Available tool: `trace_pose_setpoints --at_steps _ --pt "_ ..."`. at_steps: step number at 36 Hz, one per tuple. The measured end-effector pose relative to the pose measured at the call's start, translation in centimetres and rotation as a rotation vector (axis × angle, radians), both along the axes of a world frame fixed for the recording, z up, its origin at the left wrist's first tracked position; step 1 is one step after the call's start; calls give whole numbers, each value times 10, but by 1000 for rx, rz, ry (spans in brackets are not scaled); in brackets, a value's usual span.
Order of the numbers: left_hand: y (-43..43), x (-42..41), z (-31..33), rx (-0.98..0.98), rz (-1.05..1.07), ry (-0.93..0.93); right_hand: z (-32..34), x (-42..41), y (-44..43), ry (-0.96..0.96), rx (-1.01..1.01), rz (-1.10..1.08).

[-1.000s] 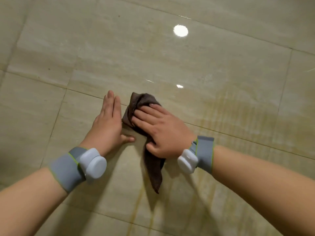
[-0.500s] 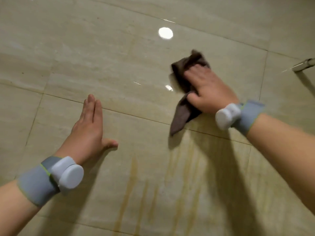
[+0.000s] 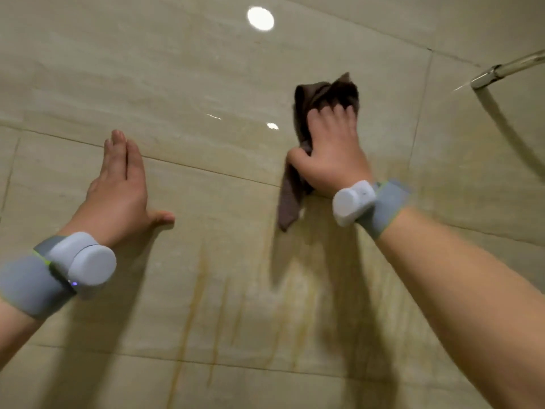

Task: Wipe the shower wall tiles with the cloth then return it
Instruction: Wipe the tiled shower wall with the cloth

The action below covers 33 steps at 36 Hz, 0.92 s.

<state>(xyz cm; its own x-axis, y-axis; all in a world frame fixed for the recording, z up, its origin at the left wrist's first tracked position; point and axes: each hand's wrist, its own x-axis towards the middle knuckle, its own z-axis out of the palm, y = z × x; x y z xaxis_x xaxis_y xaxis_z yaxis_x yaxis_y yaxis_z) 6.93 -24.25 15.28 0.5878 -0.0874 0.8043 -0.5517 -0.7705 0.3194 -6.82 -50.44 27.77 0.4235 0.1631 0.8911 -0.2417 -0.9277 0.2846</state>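
Note:
A dark brown cloth (image 3: pixel 321 94) is pressed against the glossy beige wall tiles (image 3: pixel 182 84) at the upper right. My right hand (image 3: pixel 331 152) holds it flat on the tile, fingers spread over its top, and a loose end of the cloth hangs down to the left of my wrist. My left hand (image 3: pixel 119 187) lies flat on the tiles to the left, fingers together and thumb out, holding nothing. Both wrists wear grey bands with white pods.
A chrome shower pipe (image 3: pixel 507 69) juts from the wall at the upper right edge. Yellowish streaks (image 3: pixel 191 305) run down the tiles below the hands. Ceiling lights reflect as bright spots (image 3: pixel 260 18) on the tiles.
My right hand has carried the cloth from beside the left hand up and to the right across the tile. The left hand has stayed flat on the wall.

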Motion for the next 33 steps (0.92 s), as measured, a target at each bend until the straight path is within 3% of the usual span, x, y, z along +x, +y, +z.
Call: trace_pose_setpoints --at_steps 6,10,13,17,22,33 --pt "7 7 -2 -21 20 -31 -62 65 96 -41 -121 70" --pt "5 -1 1 -48 -20 -28 -69 77 99 -57 -196 26" --pt "-8 -17 3 28 -66 -131 -63 71 77 -47 -268 8" --pt "-52 -42 7 120 -100 -231 -53 49 23 -126 -217 17" --pt "-90 -54 12 117 -91 -259 -44 13 -49 -242 -129 75" --pt "-127 -64 13 173 0 -186 -47 -54 -199 -257 70 -169"
